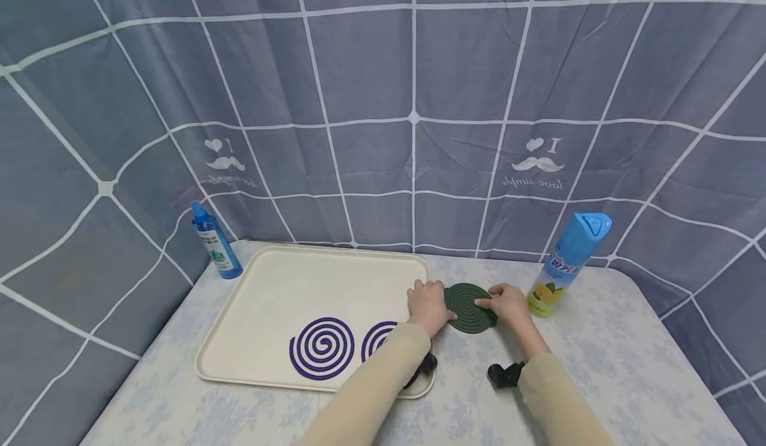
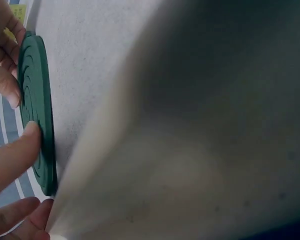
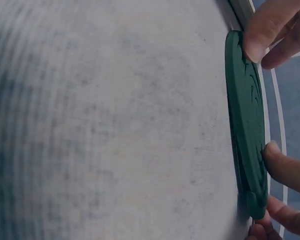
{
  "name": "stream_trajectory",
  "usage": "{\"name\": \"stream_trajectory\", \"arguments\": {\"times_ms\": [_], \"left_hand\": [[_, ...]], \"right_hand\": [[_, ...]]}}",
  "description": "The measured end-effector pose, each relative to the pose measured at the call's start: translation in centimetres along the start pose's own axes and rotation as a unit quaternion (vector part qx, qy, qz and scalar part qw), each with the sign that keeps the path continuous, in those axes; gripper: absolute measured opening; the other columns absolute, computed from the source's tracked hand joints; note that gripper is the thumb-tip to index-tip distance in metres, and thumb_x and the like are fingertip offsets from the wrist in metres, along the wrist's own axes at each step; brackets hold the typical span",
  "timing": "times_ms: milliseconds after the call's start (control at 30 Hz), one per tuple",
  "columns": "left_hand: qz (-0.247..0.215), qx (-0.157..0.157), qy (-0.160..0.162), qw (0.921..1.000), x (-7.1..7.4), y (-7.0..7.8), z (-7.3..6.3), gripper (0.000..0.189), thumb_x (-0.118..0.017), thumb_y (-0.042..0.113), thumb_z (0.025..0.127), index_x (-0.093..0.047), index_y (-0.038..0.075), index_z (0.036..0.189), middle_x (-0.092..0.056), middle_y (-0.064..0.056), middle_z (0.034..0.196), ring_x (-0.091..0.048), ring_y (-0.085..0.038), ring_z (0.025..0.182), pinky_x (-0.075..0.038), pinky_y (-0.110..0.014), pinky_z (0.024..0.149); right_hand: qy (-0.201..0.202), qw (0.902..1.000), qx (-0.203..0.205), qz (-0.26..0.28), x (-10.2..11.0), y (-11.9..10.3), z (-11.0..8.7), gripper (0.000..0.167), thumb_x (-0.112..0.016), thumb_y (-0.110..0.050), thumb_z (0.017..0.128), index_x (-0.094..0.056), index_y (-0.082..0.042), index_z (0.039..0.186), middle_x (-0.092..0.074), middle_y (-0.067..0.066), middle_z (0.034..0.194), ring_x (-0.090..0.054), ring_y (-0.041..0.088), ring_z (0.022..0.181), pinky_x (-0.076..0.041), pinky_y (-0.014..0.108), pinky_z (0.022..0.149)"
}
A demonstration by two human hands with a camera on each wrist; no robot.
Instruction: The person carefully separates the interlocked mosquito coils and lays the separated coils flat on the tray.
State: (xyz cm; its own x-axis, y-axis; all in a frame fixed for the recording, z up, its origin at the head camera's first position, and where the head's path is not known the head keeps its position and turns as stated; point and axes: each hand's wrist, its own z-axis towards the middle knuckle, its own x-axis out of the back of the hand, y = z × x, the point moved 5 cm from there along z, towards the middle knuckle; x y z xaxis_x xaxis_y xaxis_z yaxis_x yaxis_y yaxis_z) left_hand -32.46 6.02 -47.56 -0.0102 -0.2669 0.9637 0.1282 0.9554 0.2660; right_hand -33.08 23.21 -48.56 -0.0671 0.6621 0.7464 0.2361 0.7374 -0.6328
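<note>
Green coil disc (image 1: 463, 308) is held just R of tray (image 1: 335, 280); opp. edges are pinched by fingers (image 1: 498, 289) of L hand (image 1: 427, 306) & R hand (image 1: 512, 308). 2 purple spirals (image 1: 324, 346) are already set on tray; disc looks whole, so work on it is prob. barely begun.

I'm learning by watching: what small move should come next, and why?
Perhaps gently ease the rings of the green coil apart: the left hand and right hand hold it at opposite edges, and its rings sit close together, whereas the fully visible purple spiral on the tray shows clear gaps.
</note>
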Motion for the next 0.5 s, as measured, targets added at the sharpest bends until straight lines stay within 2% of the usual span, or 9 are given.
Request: {"name": "stream_trajectory", "arguments": {"times_ms": [167, 300, 400, 433, 500], "left_hand": [[0.016, 0.003, 0.0, 0.9999, -0.1, -0.3, 0.0, 0.064, -0.087, 0.051, 0.066, -0.067, 0.015, 0.115, -0.068, -0.001, 0.104, -0.053, -0.02, 0.097, -0.044, -0.033, 0.079], [-0.005, 0.003, -0.001, 1.0, -0.2, -0.6, -0.1, 0.063, -0.087, 0.049, 0.068, -0.067, 0.016, 0.118, -0.068, 0.0, 0.106, -0.053, -0.019, 0.096, -0.043, -0.033, 0.077], [-0.022, 0.0, 0.0, 0.9997, -0.2, -0.7, -0.1, 0.061, -0.087, 0.047, 0.069, -0.067, 0.017, 0.118, -0.067, 0.001, 0.108, -0.052, -0.02, 0.096, -0.041, -0.032, 0.077], [-0.028, -0.001, 0.0, 0.9996, -0.2, -0.8, -0.2, 0.06, -0.087, 0.046, 0.069, -0.067, 0.017, 0.118, -0.067, 0.001, 0.108, -0.052, -0.02, 0.096, -0.041, -0.032, 0.077], [-0.041, -0.005, 0.003, 0.9991, -0.2, -0.8, -0.2, 0.059, -0.087, 0.045, 0.07, -0.067, 0.017, 0.117, -0.068, 0.001, 0.107, -0.052, -0.02, 0.095, -0.041, -0.032, 0.076]], "right_hand": [[-0.014, 0.999, -0.029, 0.032, -0.1, 0.0, 0.2, 0.055, -0.072, -0.025, 0.089, -0.054, 0.012, 0.124, -0.055, 0.034, 0.127, -0.053, 0.048, 0.117, -0.048, 0.054, 0.095], [-0.02, 0.9957, -0.05, 0.075, -0.3, 0.1, 0.3, 0.058, -0.071, -0.026, 0.089, -0.052, 0.014, 0.128, -0.051, 0.035, 0.133, -0.049, 0.049, 0.123, -0.044, 0.055, 0.103], [-0.039, 0.9883, -0.071, 0.13, -0.7, 0.3, 0.4, 0.064, -0.07, -0.025, 0.09, -0.047, 0.013, 0.135, -0.045, 0.034, 0.14, -0.047, 0.046, 0.127, -0.043, 0.052, 0.106], [-0.045, 0.9856, -0.077, 0.144, -0.9, 0.4, 0.5, 0.065, -0.07, -0.025, 0.09, -0.046, 0.013, 0.136, -0.046, 0.033, 0.14, -0.052, 0.043, 0.123, -0.047, 0.049, 0.103], [-0.059, 0.9787, -0.088, 0.176, -1.2, 0.7, 0.5, 0.067, -0.071, -0.026, 0.09, -0.045, 0.011, 0.139, -0.052, 0.031, 0.135, -0.063, 0.033, 0.105, -0.054, 0.04, 0.091]]}}
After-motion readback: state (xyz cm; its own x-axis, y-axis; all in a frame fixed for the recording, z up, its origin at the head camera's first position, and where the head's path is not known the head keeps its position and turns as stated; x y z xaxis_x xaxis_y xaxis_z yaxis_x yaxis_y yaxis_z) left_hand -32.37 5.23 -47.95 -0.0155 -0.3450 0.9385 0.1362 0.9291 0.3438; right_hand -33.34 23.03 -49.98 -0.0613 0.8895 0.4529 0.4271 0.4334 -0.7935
